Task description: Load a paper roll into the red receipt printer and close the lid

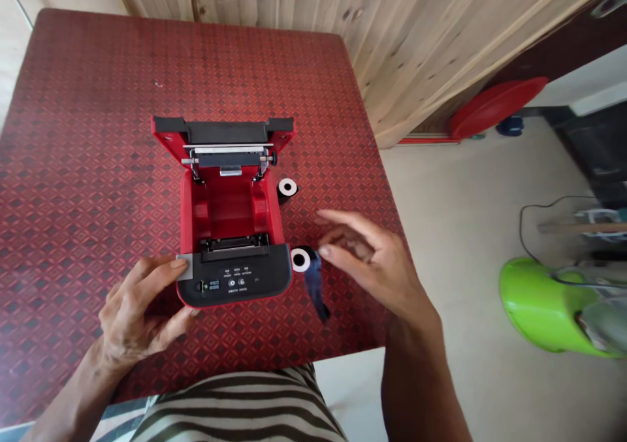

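Note:
A red and black label printer [232, 279] stands on the table with its lid [223, 132] raised and its red inner bay showing. My left hand [142, 298] grips the printer's front left corner, fingers on the grey top edge and thumb against the front. Just right of the printer stands a small ribbon roll [300, 260] with a white core end and a loose dark blue tail. My right hand [372, 252] is beside this roll, thumb and fingers apart; I see nothing held in it. Another dark roll [288, 189] with a white end stands farther back, by the printer's right side.
The red patterned table [98, 89] ends at a wooden plank wall [294, 1] behind. Beyond its right edge lies the pale floor [441, 233], with a green tub [531, 308], a cable and a red round object [494, 106].

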Available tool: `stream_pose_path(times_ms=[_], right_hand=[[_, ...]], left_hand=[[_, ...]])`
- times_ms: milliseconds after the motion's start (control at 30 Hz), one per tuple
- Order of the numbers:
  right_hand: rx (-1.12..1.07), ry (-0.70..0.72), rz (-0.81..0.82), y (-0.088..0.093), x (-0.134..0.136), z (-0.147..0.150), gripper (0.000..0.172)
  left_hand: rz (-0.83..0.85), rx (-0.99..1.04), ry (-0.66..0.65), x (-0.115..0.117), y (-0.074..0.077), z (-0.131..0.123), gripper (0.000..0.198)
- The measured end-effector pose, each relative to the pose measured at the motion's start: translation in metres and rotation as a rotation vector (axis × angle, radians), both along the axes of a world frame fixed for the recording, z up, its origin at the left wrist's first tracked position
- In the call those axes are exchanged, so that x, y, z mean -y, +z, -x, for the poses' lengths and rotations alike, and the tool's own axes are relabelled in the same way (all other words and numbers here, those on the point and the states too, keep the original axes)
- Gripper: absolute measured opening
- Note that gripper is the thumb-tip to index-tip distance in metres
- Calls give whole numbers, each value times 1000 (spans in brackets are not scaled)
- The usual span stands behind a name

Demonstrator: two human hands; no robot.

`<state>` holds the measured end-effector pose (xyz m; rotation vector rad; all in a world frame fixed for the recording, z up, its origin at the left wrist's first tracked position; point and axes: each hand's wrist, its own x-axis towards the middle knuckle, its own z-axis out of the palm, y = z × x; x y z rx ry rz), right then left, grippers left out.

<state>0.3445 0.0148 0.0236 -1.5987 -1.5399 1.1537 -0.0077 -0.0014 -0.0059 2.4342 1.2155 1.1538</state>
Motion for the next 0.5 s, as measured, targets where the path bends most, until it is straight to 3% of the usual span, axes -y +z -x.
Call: stream_pose_path(times_ms=[100, 200, 333, 433, 500], right_hand=[[44, -70, -153, -14, -32, 5, 43], [91, 2, -250, -33, -59, 20, 52], [97, 40, -252, -45, -70, 37, 31], [89, -22, -244, -35, -67, 40, 26], [88, -71, -258, -14, -61, 35, 25]], left_hand=[[47, -25, 18, 3, 1, -1, 52], [-1, -13, 14, 4, 1, -1, 61], [-21, -13, 12, 4, -1, -1, 67], [-12, -13, 10, 4, -1, -2, 70], [-22, -9, 7, 3, 0, -3, 70]])
